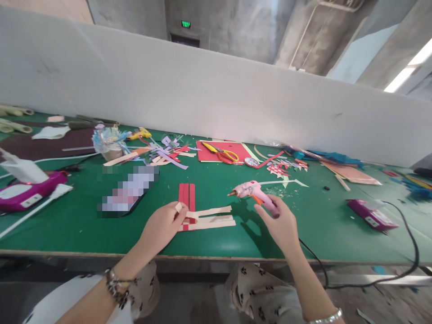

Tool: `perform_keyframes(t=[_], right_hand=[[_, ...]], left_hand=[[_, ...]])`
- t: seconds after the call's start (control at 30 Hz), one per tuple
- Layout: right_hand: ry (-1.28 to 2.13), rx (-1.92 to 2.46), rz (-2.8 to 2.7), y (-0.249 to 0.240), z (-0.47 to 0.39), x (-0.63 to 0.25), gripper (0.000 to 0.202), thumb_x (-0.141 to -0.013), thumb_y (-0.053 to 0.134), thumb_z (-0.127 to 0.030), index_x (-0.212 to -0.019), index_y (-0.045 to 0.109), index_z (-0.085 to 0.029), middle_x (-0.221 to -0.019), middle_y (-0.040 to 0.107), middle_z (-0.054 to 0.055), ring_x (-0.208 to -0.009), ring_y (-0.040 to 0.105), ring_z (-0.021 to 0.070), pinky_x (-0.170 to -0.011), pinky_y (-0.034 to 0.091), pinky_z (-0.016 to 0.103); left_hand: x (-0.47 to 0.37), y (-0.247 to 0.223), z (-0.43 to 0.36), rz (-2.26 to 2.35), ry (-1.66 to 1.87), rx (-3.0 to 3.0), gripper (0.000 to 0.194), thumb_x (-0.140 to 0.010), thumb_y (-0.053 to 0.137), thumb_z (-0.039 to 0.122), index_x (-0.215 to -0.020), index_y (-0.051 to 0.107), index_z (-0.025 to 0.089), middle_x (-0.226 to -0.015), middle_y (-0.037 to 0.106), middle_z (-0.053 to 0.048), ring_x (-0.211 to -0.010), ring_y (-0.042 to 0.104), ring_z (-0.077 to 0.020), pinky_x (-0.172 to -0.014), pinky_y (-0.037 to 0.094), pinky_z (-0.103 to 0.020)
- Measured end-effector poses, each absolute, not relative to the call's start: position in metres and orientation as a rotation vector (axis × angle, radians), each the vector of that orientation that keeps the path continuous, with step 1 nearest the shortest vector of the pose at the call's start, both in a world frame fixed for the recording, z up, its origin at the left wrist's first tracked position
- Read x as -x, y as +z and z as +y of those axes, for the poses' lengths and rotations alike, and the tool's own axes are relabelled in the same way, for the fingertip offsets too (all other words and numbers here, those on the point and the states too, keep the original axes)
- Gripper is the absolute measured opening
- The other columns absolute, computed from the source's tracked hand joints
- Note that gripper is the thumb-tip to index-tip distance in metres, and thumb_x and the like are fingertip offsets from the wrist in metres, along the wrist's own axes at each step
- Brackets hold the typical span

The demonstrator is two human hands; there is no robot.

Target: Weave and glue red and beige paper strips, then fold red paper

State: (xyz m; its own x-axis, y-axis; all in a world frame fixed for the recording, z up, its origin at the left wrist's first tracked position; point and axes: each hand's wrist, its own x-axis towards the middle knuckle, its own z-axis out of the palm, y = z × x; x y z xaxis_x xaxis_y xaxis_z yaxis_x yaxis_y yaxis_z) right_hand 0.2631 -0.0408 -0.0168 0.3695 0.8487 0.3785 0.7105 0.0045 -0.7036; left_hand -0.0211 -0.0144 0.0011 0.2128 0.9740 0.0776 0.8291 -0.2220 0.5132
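My left hand (168, 222) pinches the end of a cream paper strip (212, 210), which bends back over red strips (186, 195) on the green table. Two more cream strips (218, 222) reach out to the right, crossing the red ones near the table's front edge. My right hand (279, 220) is wrapped round the handle of a pink glue gun (249, 190), held above the table with its nozzle pointing left. A pale strip runs behind the gun.
On the green table (84, 234) lie a blurred phone-like object (130, 191), scissors (221, 151) on red card (209, 157), paper scraps (168, 150), a round tin (251, 162), a yellow glue gun (141, 133) and purple power strips (32, 191) at left and right (371, 215). A black cable hangs over the front edge.
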Motion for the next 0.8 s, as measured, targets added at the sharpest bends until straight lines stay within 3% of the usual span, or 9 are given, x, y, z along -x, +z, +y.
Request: perform_keyframes(t=[0.47,0.8], right_hand=[[-0.034,1.692,-1.767,-0.029,-0.05,-0.216,0.034,-0.082,0.046,-0.045,-0.105,0.056,-0.021,-0.096,0.063,0.006,-0.085,0.052,0.0218,-0.072,0.031,0.032],[-0.198,1.639,-1.794,-0.026,-0.05,-0.212,0.026,-0.087,0.043,-0.036,-0.103,0.056,-0.022,-0.1,0.063,0.005,-0.081,0.05,0.0204,-0.068,0.029,0.03]], left_hand=[[0.031,0.003,-0.018,1.726,0.536,-2.216,0.033,-0.088,0.021,0.034,-0.059,0.03,0.023,-0.052,0.042,0.002,-0.051,0.048,-0.0163,-0.049,0.03,-0.025],[0.033,0.001,-0.015,1.686,0.515,-2.198,0.034,-0.088,0.021,0.037,-0.059,0.032,0.022,-0.056,0.047,0.001,-0.054,0.048,-0.016,-0.053,0.03,-0.025]])
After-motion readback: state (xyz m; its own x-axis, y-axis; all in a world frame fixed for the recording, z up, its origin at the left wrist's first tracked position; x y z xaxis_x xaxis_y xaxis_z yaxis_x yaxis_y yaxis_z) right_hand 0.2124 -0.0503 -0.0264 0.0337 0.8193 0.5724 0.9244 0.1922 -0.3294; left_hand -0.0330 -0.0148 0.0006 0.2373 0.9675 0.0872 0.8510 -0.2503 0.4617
